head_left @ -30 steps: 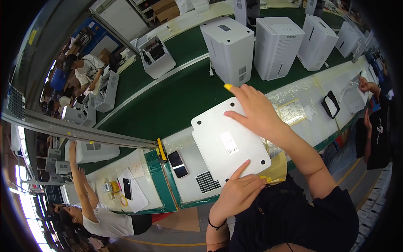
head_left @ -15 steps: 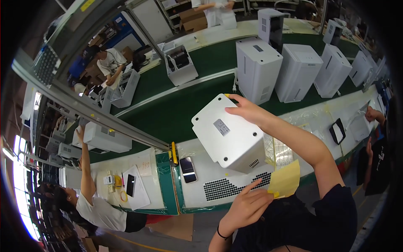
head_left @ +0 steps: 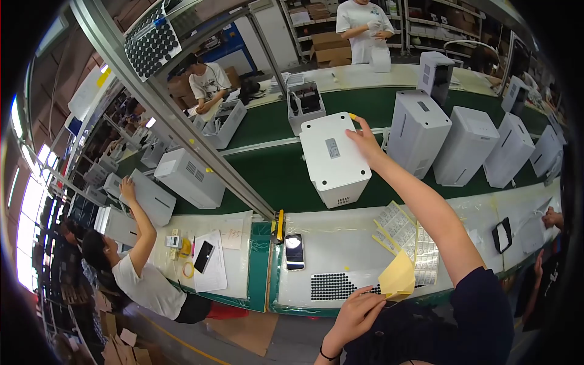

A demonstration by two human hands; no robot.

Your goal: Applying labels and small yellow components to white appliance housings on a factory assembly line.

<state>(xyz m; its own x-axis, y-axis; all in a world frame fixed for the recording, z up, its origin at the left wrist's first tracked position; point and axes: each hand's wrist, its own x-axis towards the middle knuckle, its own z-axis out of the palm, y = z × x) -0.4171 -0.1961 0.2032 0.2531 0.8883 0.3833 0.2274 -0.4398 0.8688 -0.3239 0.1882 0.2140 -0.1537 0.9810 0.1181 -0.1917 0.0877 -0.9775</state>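
Observation:
My right hand (head_left: 365, 145) is closed on the far right edge of a white box-shaped appliance (head_left: 319, 146), its thumb on the top face and something yellow at a fingertip. That face bears a grey label and dark round feet at its corners. The appliance is tilted over the green conveyor belt (head_left: 261, 173). Close to my body, my left hand (head_left: 358, 313) pinches a bent yellow sheet of paper (head_left: 398, 274). Its fingers lie beside a sheet of black round pads (head_left: 331, 286) on the bench.
White label sheets (head_left: 396, 226) lie right of the pads. A phone (head_left: 295, 252) and a yellow-black utility knife (head_left: 278, 227) are on the left. Several white appliances (head_left: 420, 128) stand along the belt. A metal post (head_left: 176, 121) rises at left; a co-worker (head_left: 146, 274) reaches there.
My right hand has moved the appliance away from me, off the bench and over the belt, uncovering the label sheets. My left hand still holds the yellow paper. The whole view has shifted.

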